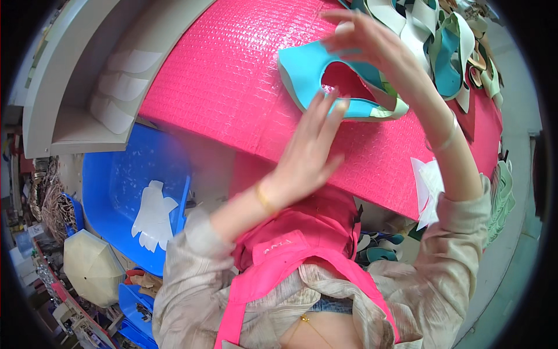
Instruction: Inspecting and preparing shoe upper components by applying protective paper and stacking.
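The pink-covered surface takes up most of what's in front of this person, its left edge against a grey shelf unit. Past the near-left corner, a blue bin stands lower down. At the far right corner there's a heap of cut pieces in teal, white and pale green.

The turquoise piece lies in from the near edge, left of the heap, curved around an opening, with a pale green end to the right. White scraps sit at the near edge, toward its right.

Both hands are at the piece: the left hand over its near limb, the right hand over its far side. The left fingers are straight and parted, gripping nothing; whether they press down, I can't tell. The right fingers reach out, blurred; I can't tell if they pinch anything. To my mind, light, flat pressure would suit, easing outward from the opening so neither limb twists.
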Demonstrator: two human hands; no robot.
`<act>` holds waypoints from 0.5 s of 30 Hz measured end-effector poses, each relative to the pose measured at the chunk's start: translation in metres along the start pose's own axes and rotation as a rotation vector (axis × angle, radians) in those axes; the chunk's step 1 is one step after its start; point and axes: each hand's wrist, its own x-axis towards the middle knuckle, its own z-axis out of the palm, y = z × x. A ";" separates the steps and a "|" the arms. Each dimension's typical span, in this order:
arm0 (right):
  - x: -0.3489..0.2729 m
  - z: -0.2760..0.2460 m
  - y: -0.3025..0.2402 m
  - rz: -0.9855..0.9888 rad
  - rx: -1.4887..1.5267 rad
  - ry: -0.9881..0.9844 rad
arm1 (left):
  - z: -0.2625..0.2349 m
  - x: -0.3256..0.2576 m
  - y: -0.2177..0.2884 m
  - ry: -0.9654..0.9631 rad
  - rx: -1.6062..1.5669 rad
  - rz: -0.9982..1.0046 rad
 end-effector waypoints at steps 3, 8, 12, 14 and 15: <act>0.011 -0.006 0.027 0.042 -0.189 0.030 | 0.012 0.048 -0.037 -0.101 0.012 -0.019; -0.062 0.000 0.036 -0.037 -1.494 -0.238 | 0.012 0.044 -0.056 -0.094 -0.175 -0.110; -0.075 0.003 0.038 -0.082 -1.618 -0.104 | 0.016 0.047 -0.048 -0.057 0.002 0.047; -0.077 0.003 0.042 -0.141 -1.643 -0.067 | 0.017 0.046 -0.046 -0.041 0.070 0.070; -0.077 0.003 0.043 -0.169 -1.636 -0.051 | 0.017 0.047 -0.045 -0.034 0.124 0.080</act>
